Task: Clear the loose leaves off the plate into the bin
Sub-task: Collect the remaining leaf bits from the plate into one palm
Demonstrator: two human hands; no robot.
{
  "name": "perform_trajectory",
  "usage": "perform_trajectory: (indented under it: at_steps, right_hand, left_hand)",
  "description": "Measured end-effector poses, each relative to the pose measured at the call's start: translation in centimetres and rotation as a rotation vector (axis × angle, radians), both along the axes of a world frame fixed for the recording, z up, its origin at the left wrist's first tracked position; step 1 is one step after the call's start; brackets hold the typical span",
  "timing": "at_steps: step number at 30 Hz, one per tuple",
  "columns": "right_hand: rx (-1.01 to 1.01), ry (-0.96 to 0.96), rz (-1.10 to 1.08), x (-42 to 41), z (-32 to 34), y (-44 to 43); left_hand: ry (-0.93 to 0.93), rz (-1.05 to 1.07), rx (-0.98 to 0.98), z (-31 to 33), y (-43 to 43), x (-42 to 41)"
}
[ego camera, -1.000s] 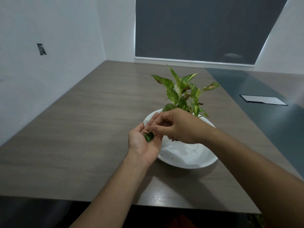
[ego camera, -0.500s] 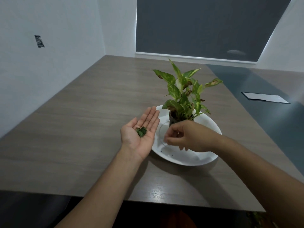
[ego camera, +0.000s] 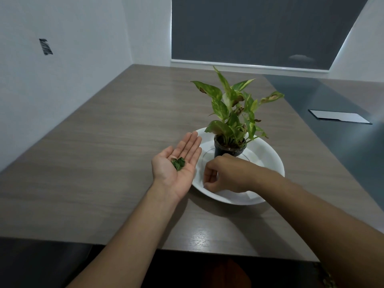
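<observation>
A white plate (ego camera: 270,163) lies on the wooden table, with a small potted plant (ego camera: 229,146) standing on it. My left hand (ego camera: 176,163) is held palm up just left of the plate's rim, fingers flat, with a few small green leaves (ego camera: 178,163) resting in the palm. My right hand (ego camera: 220,175) hovers over the plate's near left part, fingers curled together and pinched down at the plate surface. Whether a leaf sits between those fingertips is hidden. No bin is in view.
The table (ego camera: 104,163) meets a white wall on the left and a dark window blind at the back. A flat white sheet (ego camera: 340,117) lies on a darker table section at the right. The table's near edge runs below my forearms.
My right hand has left my left palm and dropped to the plate's near left part. My left hand has opened flat and shifted slightly left, showing the leaves.
</observation>
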State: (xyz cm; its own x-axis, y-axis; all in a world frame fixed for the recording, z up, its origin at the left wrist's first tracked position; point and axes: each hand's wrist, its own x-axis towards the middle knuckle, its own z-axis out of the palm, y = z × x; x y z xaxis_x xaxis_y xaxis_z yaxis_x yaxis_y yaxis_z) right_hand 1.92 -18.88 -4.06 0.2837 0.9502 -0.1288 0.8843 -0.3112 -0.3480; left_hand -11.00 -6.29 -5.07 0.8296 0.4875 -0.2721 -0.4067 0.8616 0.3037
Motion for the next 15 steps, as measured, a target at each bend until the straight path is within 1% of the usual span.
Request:
perform_trajectory:
  at_steps: [6, 11, 15]
  right_hand:
    - [-0.016, 0.030, 0.009, 0.6, -0.3, 0.1]
    - [0.019, 0.103, -0.015, 1.3, -0.1, -0.6]
    - [0.016, 0.105, 0.020, 1.1, 0.0, -0.8]
  left_hand:
    - [-0.002, 0.000, 0.011, -0.1, 0.0, -0.1]
    - [-0.006, 0.007, 0.017, -0.2, 0.2, 0.1]
    - [-0.013, 0.004, 0.021, -0.4, 0.1, 0.0]
